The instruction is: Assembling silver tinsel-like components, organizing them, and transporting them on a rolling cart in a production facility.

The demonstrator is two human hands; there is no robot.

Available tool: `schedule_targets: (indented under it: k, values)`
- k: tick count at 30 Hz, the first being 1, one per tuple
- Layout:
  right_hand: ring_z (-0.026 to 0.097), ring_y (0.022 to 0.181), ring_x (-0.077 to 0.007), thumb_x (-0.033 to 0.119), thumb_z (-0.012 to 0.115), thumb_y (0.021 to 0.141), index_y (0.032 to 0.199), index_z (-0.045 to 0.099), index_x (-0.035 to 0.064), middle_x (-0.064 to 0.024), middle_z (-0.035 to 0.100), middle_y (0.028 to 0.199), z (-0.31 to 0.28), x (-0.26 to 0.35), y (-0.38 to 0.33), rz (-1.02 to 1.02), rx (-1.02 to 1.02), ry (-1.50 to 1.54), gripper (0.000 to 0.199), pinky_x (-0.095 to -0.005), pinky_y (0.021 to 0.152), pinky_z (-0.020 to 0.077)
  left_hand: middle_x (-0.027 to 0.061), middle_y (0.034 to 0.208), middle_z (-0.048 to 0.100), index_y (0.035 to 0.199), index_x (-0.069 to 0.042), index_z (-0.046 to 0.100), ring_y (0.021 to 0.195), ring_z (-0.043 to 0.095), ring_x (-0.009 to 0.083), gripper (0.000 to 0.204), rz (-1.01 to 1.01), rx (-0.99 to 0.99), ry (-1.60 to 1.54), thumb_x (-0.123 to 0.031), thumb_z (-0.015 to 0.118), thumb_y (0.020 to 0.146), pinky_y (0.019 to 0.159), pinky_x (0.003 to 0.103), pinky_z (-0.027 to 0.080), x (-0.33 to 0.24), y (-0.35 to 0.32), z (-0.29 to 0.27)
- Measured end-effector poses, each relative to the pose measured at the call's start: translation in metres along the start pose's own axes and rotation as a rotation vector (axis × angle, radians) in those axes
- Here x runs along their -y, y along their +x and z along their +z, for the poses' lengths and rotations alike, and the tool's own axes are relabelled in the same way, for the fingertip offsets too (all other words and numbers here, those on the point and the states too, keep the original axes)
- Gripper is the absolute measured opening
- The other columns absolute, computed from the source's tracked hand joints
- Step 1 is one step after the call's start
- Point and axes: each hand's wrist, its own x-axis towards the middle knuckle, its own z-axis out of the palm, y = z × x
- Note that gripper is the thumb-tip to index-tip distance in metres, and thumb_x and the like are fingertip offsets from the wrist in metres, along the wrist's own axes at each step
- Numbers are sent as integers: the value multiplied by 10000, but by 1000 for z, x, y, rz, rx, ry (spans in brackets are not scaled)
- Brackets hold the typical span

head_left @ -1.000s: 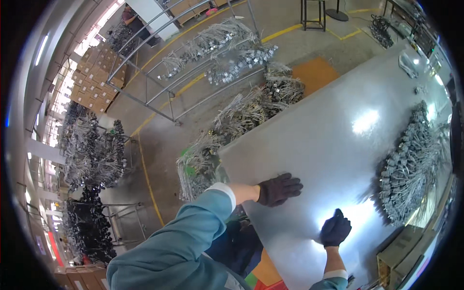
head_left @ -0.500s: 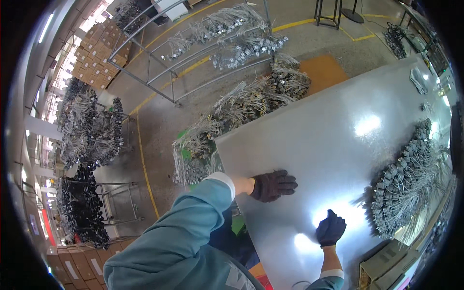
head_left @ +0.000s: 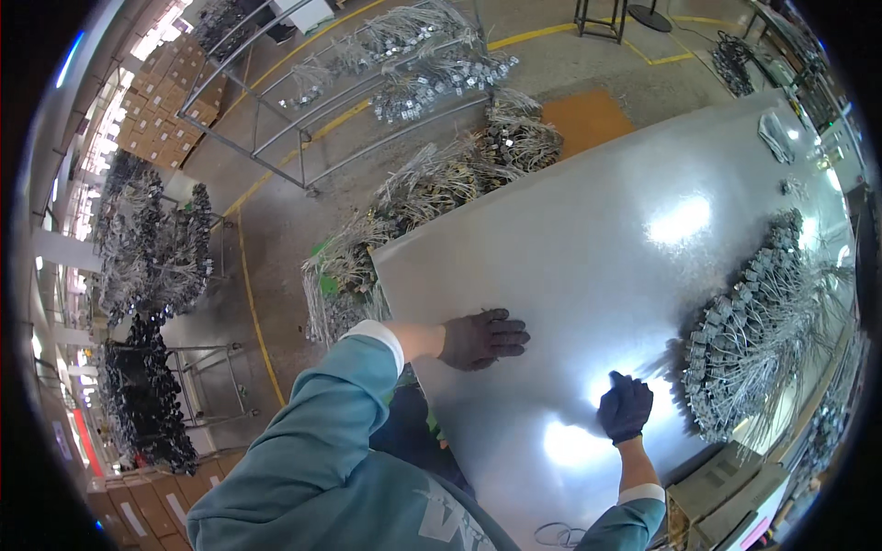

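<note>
The person's teal sleeve (head_left: 312,459) hides the near left corner of the steel table (head_left: 570,230), and the right forearm is cut off at the lower rim. The wire harnesses (head_left: 763,340) on the right blur toward the edge. Far bundles on the rack (head_left: 404,55) are too small to make out.

A grey concrete floor (head_left: 276,211) is being crossed by yellow painted lines (head_left: 250,303). Bright overhead light is being reflected off a large grey metal tabletop (head_left: 570,230). Stacked brown cardboard boxes (head_left: 161,101) are being kept along the far wall.
</note>
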Motion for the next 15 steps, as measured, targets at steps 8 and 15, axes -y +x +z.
schedule_targets:
  k: [8, 15]
  values:
    - [654, 889, -380, 199, 599, 965, 1144, 753, 57, -166, 714, 982, -3, -93, -16, 88, -85, 31, 275, -488, 852, 505, 67, 1687, 438, 1568, -157, 513, 1595, 341, 293, 609, 35, 32, 28, -319, 593, 987, 1310, 559, 246, -20, 26, -2]
    - [716, 1005, -398, 206, 578, 1049, 1188, 769, 75, -187, 755, 1092, 10, -153, 2, 177, -217, 69, 270, -487, 927, 562, 68, 1623, 498, 1454, -144, 601, 1547, 402, 289, 545, 1, 13, 9, -259, 661, 924, 1269, 550, 300, -13, 68, 28]
